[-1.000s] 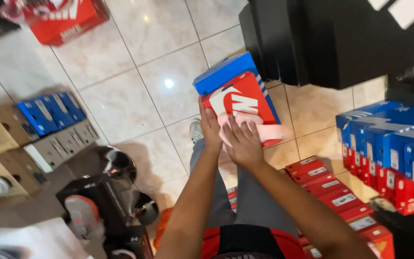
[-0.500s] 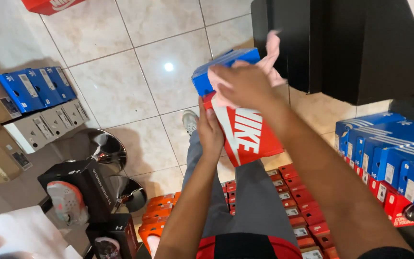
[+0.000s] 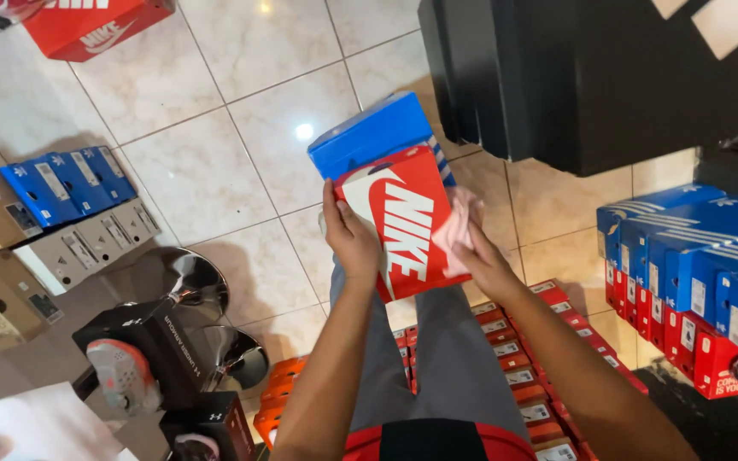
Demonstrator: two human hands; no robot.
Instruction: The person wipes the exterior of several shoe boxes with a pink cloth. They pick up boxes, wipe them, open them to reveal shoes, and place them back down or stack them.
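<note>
Your left hand [image 3: 350, 241] clamps left edge of red shoe box [image 3: 403, 218], keeps it tilted and steady above your lap. Your right hand [image 3: 480, 260] presses pink cloth [image 3: 454, 230] on box's right side, fingers closed on cloth. Blue box [image 3: 369, 132] lies just behind, touching.

Bare forearms, grey trousers [image 3: 450, 358], red-and-black top [image 3: 437, 442]

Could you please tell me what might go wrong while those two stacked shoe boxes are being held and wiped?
The left hand grips only the red box's edge, so the blue box beneath might slide free onto the tiled floor. The right hand pressing the pink cloth could tip the pair. Box rows crowd the legs, a possible stumble.
</note>
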